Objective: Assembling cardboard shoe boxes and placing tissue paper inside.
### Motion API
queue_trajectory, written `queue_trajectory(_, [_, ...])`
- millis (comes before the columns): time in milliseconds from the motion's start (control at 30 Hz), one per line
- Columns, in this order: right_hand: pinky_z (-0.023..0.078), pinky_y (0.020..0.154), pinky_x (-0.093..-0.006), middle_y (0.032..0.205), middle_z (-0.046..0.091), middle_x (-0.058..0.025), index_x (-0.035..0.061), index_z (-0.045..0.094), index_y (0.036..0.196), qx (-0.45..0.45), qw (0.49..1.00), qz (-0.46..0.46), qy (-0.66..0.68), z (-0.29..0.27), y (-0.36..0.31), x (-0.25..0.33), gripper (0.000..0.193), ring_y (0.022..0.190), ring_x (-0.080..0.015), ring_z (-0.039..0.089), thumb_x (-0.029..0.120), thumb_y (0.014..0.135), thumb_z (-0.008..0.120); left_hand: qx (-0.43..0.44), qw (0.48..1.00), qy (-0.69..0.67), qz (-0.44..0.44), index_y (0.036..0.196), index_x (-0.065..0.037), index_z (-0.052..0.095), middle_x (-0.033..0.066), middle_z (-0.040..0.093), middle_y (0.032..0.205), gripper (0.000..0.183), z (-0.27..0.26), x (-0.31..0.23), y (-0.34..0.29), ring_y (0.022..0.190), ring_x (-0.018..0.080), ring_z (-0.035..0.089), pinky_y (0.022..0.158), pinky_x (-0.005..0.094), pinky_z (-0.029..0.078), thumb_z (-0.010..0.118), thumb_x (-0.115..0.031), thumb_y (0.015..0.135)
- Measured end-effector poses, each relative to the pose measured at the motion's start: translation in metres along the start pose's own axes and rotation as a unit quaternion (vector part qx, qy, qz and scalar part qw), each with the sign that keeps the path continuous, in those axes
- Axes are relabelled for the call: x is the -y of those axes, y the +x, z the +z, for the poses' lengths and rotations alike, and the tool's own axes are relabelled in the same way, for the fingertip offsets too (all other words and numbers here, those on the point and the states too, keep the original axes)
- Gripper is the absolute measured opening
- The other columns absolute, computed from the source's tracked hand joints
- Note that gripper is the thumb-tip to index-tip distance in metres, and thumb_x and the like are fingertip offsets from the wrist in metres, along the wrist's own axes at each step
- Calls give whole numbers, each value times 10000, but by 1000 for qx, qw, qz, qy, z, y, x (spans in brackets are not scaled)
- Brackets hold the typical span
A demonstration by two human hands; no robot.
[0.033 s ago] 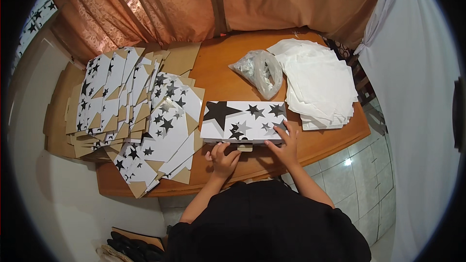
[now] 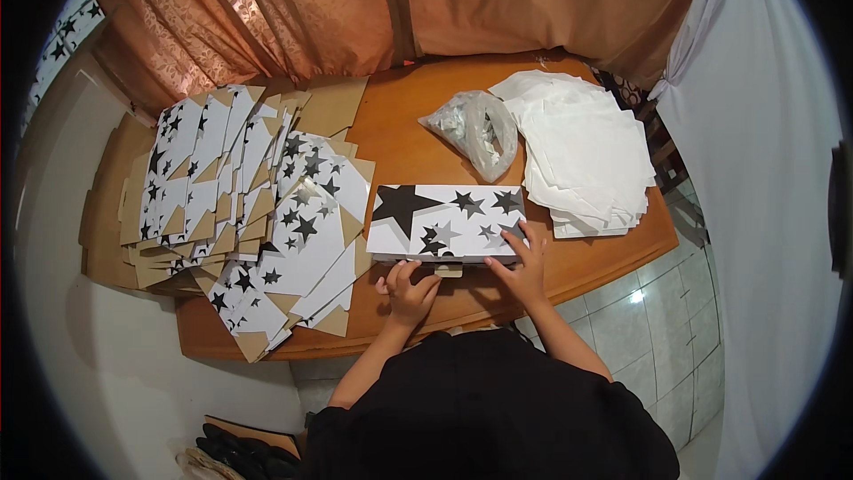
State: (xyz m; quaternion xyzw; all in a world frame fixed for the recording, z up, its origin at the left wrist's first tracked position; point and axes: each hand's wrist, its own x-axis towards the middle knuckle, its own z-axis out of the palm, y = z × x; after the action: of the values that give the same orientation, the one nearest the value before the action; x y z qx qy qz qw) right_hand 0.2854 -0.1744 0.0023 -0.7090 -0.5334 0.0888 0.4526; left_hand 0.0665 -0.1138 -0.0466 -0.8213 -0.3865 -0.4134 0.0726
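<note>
A closed oblong white cardboard box (image 2: 475, 213) with black and grey stars lies before me at the table's near edge. A small brown tab (image 2: 449, 271) sticks out from the middle of its front side. My left hand (image 2: 410, 300) is at the front, left of the tab, with bent fingers apart and the fingertips against the box's lower front edge. Over the front right corner spreads my right hand (image 2: 524, 274), thumb at the front edge and fingers stretched onto the lid. The box's front face is mostly hidden by the steep view.
Flat star-printed cardboard pieces (image 2: 311, 253) are heaped on the left of the wooden table (image 2: 395, 138). Behind the box is a clear plastic bag (image 2: 489, 138) with small pieces inside. White sheets (image 2: 582, 151) are stacked at the right. Orange curtains (image 2: 533, 0) hang along the far edge.
</note>
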Motion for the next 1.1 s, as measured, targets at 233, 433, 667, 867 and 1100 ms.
queue_trajectory(233, [91, 1020, -634, 1307, 423, -120, 117, 622, 1099, 26, 999, 8, -36, 2, -3, -9, 534, 1229, -312, 398, 355, 648, 778, -6, 1000, -2, 10, 716, -297, 670, -34, 529, 1084, 80, -1, 0, 2, 1141, 192, 376, 966, 444, 85, 730, -294, 664])
queue_trajectory(433, [90, 997, -666, 1312, 428, -112, 133, 624, 1098, 25, 997, -16, -78, 3, -4, -9, 521, 1210, -300, 427, 374, 658, 766, -26, 998, -48, 0, 781, -267, 689, -5, 536, 1089, 108, -4, 1, 10, 1142, 196, 395, 977, 447, 85, 715, -266, 676])
queue_trajectory(667, [78, 988, -676, 1318, 422, -116, 142, 604, 1126, 8, 994, -25, -104, 6, -7, -6, 511, 1214, -304, 423, 373, 689, 739, 54, 998, -36, 7, 1011, -240, 680, 28, 561, 1172, 316, -15, 31, 42, 1146, 223, 480, 965, 489, 117, 714, -301, 703])
queue_trajectory(867, [140, 999, -643, 1326, 407, -141, 111, 584, 1144, 2, 997, -25, -71, 11, -10, -11, 522, 1239, -342, 378, 328, 697, 744, 97, 993, -55, 34, 1036, -219, 666, 1, 595, 1143, 292, -14, 45, 41, 1114, 172, 529, 960, 490, 119, 683, -305, 757])
queue_trajectory(1100, [234, 1017, -528, 1314, 418, -157, 89, 595, 1127, -18, 999, -30, -22, 11, -9, -12, 504, 1218, -359, 394, 255, 682, 763, 119, 987, -89, 59, 995, -143, 667, 27, 636, 1063, 260, -15, 63, 61, 1036, 204, 577, 912, 461, 303, 678, -255, 760])
